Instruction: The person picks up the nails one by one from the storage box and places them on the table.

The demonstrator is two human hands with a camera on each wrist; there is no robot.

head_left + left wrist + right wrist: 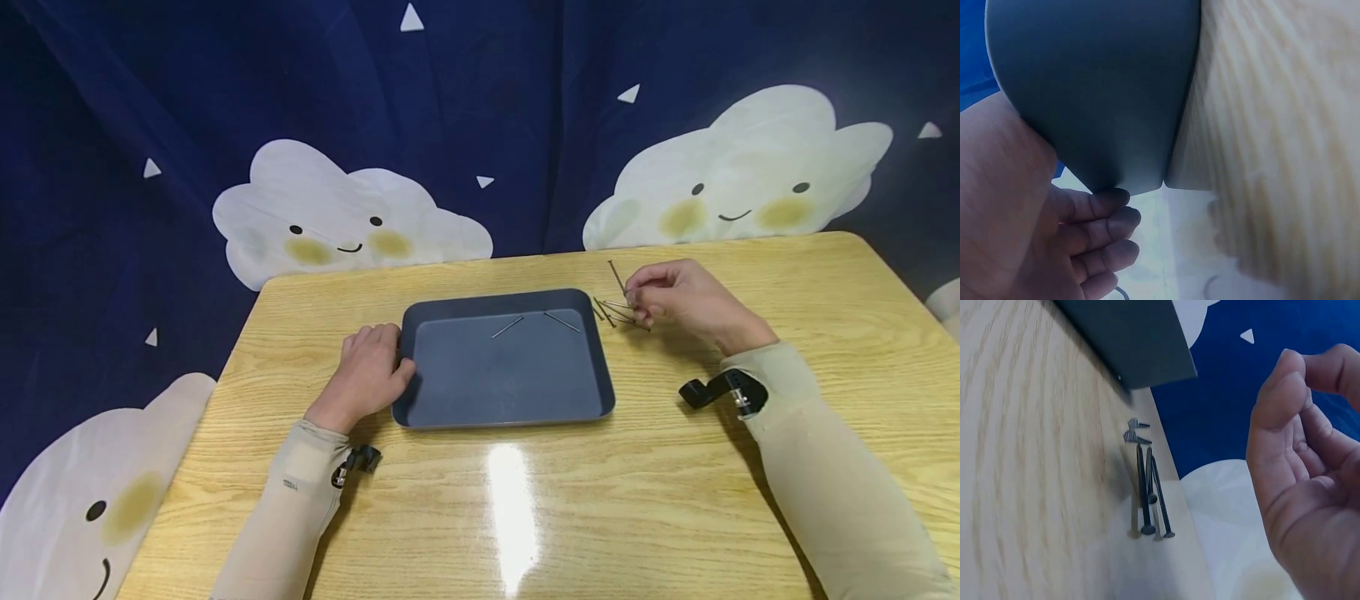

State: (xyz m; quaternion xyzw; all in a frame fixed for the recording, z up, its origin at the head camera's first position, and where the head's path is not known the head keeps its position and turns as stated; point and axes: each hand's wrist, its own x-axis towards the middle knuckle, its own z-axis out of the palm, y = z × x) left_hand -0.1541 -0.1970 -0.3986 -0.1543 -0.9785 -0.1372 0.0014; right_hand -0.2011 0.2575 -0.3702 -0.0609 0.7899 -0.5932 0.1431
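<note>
A shallow dark grey tray (510, 392) lies on the wooden table with two nails, one (507, 327) slanting near the middle and another (562, 321) near the back right. My left hand (369, 371) grips the tray's left edge, thumb over the rim and fingers along the outside. Beyond the tray's right back corner, my right hand (675, 300) holds a thin nail (617, 277) at its thumb and index tips, its head pointing away. The right wrist view hides that nail behind the fingertips. Several loose nails (1145, 494) lie below this hand, close together.
The tray stands on a light wood table (465, 500) whose back edge meets a dark blue curtain (517, 100) with cloud prints. Small black cameras are strapped at both sleeves, the right one (723, 392) close over the tabletop.
</note>
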